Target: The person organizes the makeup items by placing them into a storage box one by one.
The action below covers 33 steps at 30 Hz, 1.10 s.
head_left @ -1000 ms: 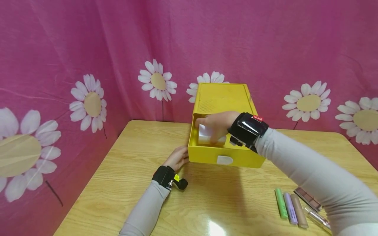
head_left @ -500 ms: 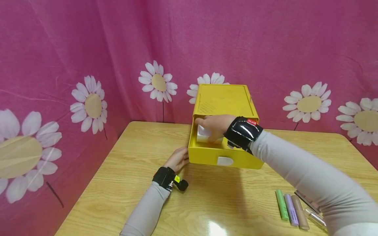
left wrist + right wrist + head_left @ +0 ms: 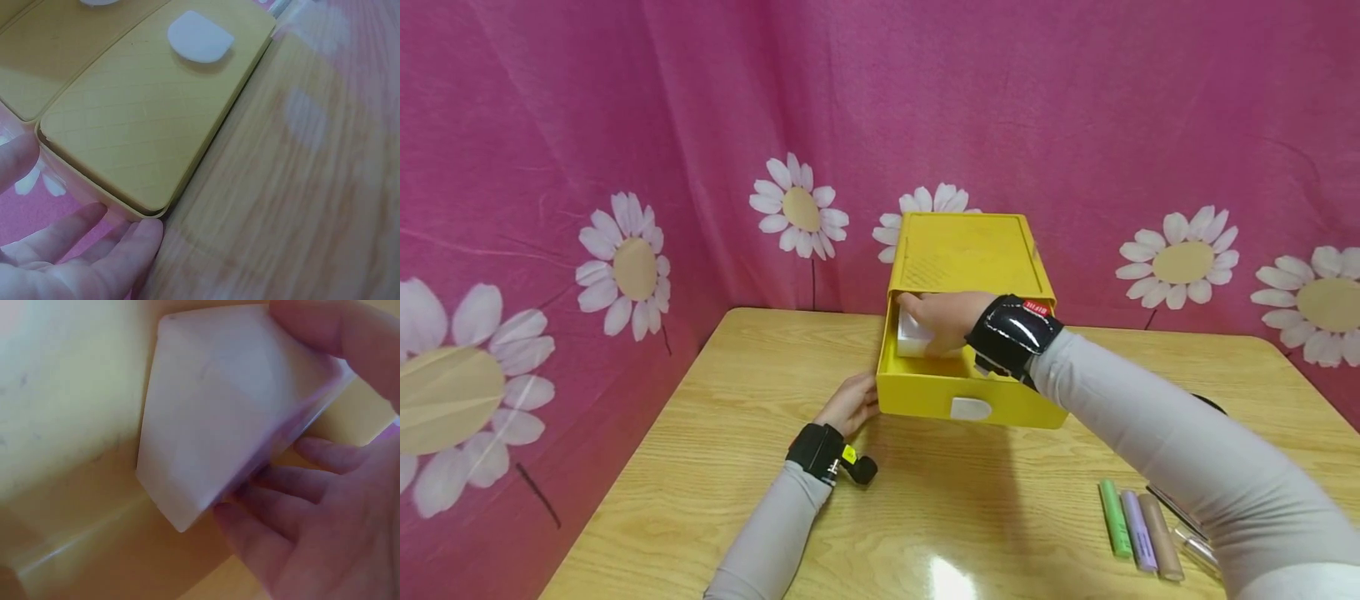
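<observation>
A white object (image 3: 212, 400) is clamped by the right grip (image 3: 946, 317) inside the open yellow drawer (image 3: 917, 394) — its casing (image 3: 966, 250) touched by the left grip (image 3: 850, 402), fingers apart — the red wrist label (image 3: 1036, 307) can't be read surely

The white, flat-faceted container (image 3: 212, 406) in my right hand (image 3: 951, 317) looks like smooth plastic with a soft, matt sheen. The yellow rectangular drawer box (image 3: 966, 258) looks like moulded plastic, a shallow grid embossed across its front; its white rounded tab handle (image 3: 200, 37) is smooth. The pale yellow-brown tabletop (image 3: 700, 433) has a wood grain and a glossy finish. The pink daisy-printed curtain (image 3: 1015, 108) is matt, lightly creased cloth. My stretchy grey cloth sleeve (image 3: 1150, 425) is matt, my black right wristband (image 3: 1015, 329) glossy. The slim green tube (image 3: 1116, 518) seems plastic, though small in view.
</observation>
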Each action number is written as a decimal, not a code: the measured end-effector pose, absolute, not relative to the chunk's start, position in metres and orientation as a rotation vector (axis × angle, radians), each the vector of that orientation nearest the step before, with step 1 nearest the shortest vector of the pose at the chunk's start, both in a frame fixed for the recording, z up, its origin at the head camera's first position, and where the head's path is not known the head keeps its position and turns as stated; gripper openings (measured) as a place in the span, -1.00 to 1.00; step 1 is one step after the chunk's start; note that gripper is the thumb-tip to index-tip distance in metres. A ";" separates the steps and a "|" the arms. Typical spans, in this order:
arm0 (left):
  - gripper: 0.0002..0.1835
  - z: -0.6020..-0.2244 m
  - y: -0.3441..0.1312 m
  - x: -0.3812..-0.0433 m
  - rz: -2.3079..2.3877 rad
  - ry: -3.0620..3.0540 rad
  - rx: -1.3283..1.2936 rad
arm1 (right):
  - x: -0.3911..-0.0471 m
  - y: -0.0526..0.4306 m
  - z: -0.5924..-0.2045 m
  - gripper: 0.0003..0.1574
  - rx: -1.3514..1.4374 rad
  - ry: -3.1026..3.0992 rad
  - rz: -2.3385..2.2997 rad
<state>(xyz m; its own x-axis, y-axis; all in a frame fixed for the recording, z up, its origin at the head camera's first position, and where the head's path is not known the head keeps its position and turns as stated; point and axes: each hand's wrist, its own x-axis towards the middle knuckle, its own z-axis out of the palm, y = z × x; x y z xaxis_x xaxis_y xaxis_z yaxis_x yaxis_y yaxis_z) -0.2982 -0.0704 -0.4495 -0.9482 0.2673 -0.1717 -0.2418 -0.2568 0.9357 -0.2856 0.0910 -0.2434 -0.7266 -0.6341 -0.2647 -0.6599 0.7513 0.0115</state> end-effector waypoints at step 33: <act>-0.60 -0.446 -0.070 -0.297 2.273 1.656 0.024 | -0.264 0.104 -0.217 -0.17 -1.026 2.560 0.034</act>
